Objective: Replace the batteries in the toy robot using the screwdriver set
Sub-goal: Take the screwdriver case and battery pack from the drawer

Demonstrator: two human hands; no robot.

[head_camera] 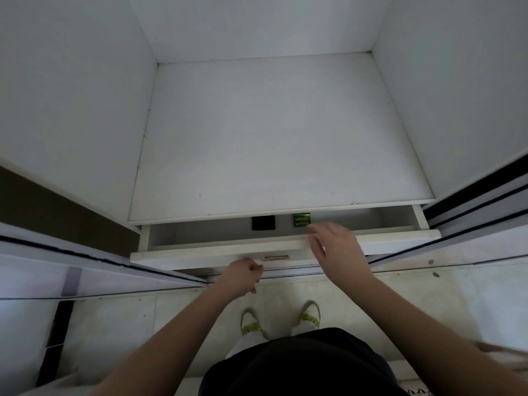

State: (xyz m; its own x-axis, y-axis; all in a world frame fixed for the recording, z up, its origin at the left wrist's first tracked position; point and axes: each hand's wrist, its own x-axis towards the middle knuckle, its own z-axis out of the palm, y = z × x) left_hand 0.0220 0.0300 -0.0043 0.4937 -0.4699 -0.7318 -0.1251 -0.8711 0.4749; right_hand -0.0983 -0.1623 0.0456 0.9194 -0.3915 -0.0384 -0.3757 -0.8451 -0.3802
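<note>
A green pack of batteries (301, 219) lies in the partly pulled-out white drawer (228, 254), against its back. A small black box (263, 222) sits to the left of the pack. My right hand (335, 247) reaches over the drawer front with its fingers spread, the fingertips just short of the green pack and touching nothing. My left hand (243, 277) hangs in front of the drawer front, just left of the brass handle (276, 257). Its fingers are curled and I see nothing in them. No toy robot is in view.
The drawer sits under a bare white shelf (271, 138) inside a white wardrobe. Sliding door tracks (114, 264) run along both sides at floor level. My feet in white and yellow shoes (251, 324) stand on pale floor tiles.
</note>
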